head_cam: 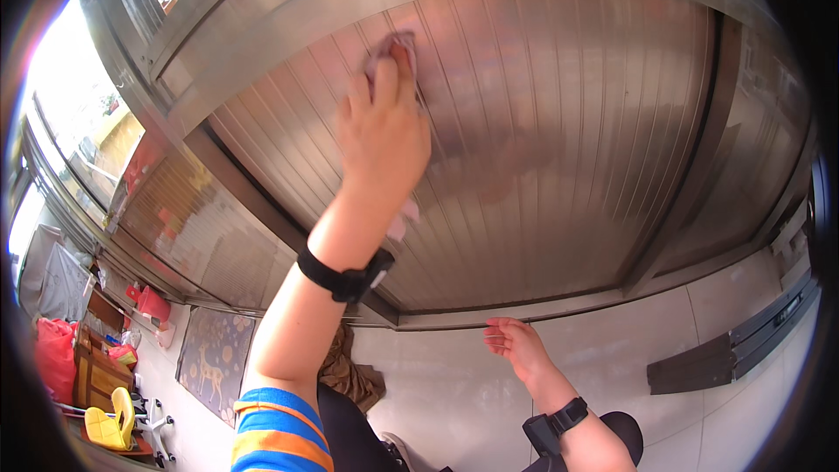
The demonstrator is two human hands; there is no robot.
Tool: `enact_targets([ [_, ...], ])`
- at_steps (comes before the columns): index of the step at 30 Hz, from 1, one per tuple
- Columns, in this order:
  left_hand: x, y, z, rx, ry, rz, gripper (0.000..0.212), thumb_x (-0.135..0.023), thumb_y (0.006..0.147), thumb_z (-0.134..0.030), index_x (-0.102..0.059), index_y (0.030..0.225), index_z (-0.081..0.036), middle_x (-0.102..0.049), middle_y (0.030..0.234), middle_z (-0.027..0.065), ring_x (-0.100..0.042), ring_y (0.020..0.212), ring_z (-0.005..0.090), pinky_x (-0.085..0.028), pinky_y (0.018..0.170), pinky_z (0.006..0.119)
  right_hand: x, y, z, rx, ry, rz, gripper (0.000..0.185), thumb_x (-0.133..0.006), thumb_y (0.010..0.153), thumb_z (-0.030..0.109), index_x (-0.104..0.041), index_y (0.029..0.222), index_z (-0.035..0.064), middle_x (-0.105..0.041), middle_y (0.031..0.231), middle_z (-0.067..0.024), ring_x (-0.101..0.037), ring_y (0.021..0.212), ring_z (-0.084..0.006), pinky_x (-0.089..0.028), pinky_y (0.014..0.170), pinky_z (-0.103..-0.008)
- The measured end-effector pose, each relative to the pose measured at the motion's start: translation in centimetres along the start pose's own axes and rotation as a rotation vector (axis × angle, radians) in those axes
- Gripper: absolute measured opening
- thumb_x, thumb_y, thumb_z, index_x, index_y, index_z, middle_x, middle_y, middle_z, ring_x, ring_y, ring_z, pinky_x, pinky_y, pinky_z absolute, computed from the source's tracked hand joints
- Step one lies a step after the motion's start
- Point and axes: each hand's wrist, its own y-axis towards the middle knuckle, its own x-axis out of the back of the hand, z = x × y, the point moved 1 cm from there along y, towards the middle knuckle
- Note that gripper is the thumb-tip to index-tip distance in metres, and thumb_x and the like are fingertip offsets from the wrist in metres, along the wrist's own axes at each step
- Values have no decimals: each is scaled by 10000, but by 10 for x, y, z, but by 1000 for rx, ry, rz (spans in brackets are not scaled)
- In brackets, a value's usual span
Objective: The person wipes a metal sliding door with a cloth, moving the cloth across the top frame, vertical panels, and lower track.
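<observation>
My left hand point(387, 131) presses a crumpled pale cloth point(403, 42) against the upper part of a ribbed metal panel point(524, 144). A hanging end of pale pink cloth shows beneath the wrist. Most of the cloth under my fingers is hidden by the hand. My right hand point(514, 344) hangs in the air over the floor, near the panel's bottom edge, with its fingers loosely spread and holding nothing. Each wrist wears a black band with a small device.
A metal frame point(216, 98) borders the panel. At right, a dark metal bar point(727, 357) lies on the tiled floor point(446, 373). To the left are a deer-patterned mat point(213, 360), a brown cloth point(357, 373), a yellow chair point(113, 421) and a pink bucket point(154, 303).
</observation>
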Motion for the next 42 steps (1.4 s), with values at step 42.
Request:
enact_targets([
  [42, -9, 12, -16, -53, -72, -84, 589, -569, 676, -109, -496, 1250, 2, -488, 1115, 82, -468, 900, 287, -455, 750, 368, 12, 8, 5, 16, 43, -8, 266, -428, 910, 142, -597, 1083, 32, -634, 972, -93, -600, 886, -179, -476, 805, -317],
])
